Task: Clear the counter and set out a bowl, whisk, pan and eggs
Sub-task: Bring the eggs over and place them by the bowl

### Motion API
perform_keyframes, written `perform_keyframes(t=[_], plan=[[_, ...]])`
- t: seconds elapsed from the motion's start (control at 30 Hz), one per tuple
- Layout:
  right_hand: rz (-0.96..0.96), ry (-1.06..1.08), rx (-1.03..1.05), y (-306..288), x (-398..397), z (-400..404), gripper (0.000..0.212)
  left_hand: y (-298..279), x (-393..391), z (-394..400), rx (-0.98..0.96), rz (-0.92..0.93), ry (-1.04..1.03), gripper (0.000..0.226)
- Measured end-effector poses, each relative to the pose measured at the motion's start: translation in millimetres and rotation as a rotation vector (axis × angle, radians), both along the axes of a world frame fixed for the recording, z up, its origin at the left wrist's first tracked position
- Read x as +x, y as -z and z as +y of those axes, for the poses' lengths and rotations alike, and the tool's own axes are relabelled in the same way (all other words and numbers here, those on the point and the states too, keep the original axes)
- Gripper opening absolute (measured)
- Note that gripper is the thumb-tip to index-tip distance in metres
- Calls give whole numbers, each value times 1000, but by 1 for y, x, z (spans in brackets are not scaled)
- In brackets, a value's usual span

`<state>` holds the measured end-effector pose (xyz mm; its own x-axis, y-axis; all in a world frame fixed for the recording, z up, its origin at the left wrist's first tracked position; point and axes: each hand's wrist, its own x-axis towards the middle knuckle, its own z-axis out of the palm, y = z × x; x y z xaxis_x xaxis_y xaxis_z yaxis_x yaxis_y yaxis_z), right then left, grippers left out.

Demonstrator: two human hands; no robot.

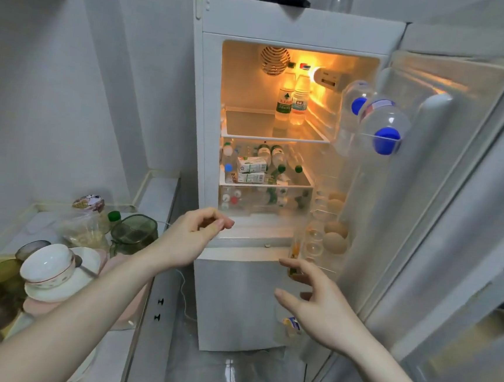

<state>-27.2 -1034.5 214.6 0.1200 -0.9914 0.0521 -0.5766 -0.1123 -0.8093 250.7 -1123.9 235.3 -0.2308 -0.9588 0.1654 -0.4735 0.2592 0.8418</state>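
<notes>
I am standing at the open fridge (289, 26); eggs (334, 242) are sitting in its door rack, my empty right hand (322, 309) spreading toward them, left hand (193, 237) loosely curled, counter (159, 189) cluttered.

4 eggs (335, 239) in door rack, 2 upright bottles (292, 98) top shelf.

Open fridge (292, 26), door (446, 183) swung right; eggs (335, 242) in door rack; left hand (193, 236) loosely curled, empty; right hand (323, 306) spread, empty, below eggs; stacked bowls (52, 267) on counter (159, 189).
</notes>
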Motion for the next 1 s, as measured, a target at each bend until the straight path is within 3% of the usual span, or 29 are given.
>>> perform_keyframes(t=[0.33,0.53,0.73,1.0], plan=[[-71,185,-76,-31,-47,28,32,-11,-69,-7,-2,-55,156,16],[121,304,-302,-44,-66,24,27,-40,-141,-27,-193,-142,308,10],[286,384,-263,-33,-85,17,47,-40,-217,-52,-340,-381,499,32],[304,401,-136,-31,-116,1,68,-30,-284,-78,-440,-678,654,59]])
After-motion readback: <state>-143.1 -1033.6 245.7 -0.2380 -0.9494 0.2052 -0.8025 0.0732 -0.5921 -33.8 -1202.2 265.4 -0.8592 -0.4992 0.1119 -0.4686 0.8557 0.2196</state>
